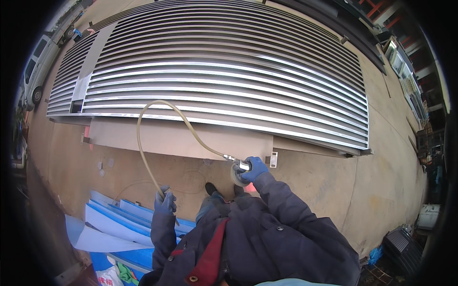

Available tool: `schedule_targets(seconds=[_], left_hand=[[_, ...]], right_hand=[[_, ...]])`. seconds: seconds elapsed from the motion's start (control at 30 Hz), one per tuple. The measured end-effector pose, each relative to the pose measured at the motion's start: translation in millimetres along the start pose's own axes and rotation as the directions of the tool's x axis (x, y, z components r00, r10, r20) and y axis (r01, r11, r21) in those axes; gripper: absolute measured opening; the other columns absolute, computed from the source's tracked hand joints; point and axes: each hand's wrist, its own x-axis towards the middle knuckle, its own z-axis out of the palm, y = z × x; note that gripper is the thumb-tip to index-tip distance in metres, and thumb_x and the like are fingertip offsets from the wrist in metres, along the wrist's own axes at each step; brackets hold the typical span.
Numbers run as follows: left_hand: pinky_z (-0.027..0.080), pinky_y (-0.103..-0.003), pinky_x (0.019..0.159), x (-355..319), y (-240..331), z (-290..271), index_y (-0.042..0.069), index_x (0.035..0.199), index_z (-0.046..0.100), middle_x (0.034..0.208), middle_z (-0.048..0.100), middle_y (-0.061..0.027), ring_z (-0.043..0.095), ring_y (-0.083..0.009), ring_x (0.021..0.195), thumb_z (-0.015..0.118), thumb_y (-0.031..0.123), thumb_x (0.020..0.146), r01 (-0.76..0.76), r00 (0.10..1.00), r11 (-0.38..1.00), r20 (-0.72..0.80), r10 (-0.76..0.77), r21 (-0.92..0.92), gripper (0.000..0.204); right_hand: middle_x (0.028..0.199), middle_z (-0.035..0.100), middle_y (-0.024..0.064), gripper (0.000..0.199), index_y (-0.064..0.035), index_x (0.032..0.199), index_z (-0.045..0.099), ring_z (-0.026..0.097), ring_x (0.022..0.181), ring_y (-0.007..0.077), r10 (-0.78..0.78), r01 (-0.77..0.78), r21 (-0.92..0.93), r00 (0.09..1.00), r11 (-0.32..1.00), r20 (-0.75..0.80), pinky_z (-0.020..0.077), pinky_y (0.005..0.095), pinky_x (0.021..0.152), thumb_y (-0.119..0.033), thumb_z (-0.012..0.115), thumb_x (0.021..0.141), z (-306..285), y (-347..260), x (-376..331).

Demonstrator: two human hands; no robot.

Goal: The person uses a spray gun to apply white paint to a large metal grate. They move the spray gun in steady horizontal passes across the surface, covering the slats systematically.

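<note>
My right hand, in a blue glove, is wrapped round a pneumatic sander with a round pad, held low in front of me. A yellowish air hose joins the tool at a metal coupling and arches up over the near edge of the slatted metal panel. From there it loops down to my left hand, also gloved in blue, whose fingers close round it. The sander is just short of the panel's near side, seemingly apart from it. The panel has many bright parallel slats and lies raised off the floor.
A flat board juts out under the panel's near edge, with a small metal bracket beside it. Blue-and-white sheets lie at lower left. A vehicle stands far left; dark grilles lie at lower right.
</note>
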Motion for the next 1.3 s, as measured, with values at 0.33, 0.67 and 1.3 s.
schedule_targets(seconds=[0.33, 0.67, 1.3], left_hand=[[0.036, -0.020, 0.045, 52.0, 75.8, 36.7, 0.005, 0.139, 0.054, 0.078, 0.059, -0.0030, 0.046, -0.0042, 0.052, 0.063, 0.019, 0.105, -0.163, 0.963, 0.986, 0.213, 0.165, -0.028, 0.037], [0.041, -0.021, 0.046, 102.0, 123.0, 83.4, -0.002, 0.141, 0.052, 0.080, 0.062, -0.0064, 0.050, -0.0063, 0.052, 0.062, 0.012, 0.103, -0.157, 0.962, 0.987, 0.232, 0.145, 0.030, 0.041], [0.042, -0.022, 0.059, 150.3, 187.7, 203.9, 0.002, 0.145, 0.051, 0.090, 0.059, -0.0030, 0.051, -0.0064, 0.068, 0.059, 0.012, 0.107, -0.013, 0.952, 0.983, 0.304, -0.044, 0.183, 0.040]], right_hand=[[0.117, 0.065, 0.0183, 0.061, -0.0108, 0.120, 0.070, 0.066, 0.110, 0.0373, 0.002, -0.036, -0.151, 0.976, 0.988, -0.218, 0.0560, 0.0451, 0.095, -0.048, 0.085, 0.074, -71.9, 9.5, 45.7], [0.142, 0.057, 0.0171, 0.054, -0.0179, 0.126, 0.068, 0.054, 0.135, 0.0401, -0.088, -0.074, -0.284, 0.850, 0.956, -0.519, 0.0521, 0.0507, 0.109, -0.015, 0.081, 0.074, -198.4, 21.9, 244.5], [0.152, 0.049, 0.0089, 0.072, -0.0266, 0.144, 0.057, 0.049, 0.141, 0.0349, 0.022, -0.286, -0.487, 0.878, 0.825, -0.478, 0.0520, 0.0477, 0.112, -0.028, 0.085, 0.078, -312.2, 43.9, 446.5]])
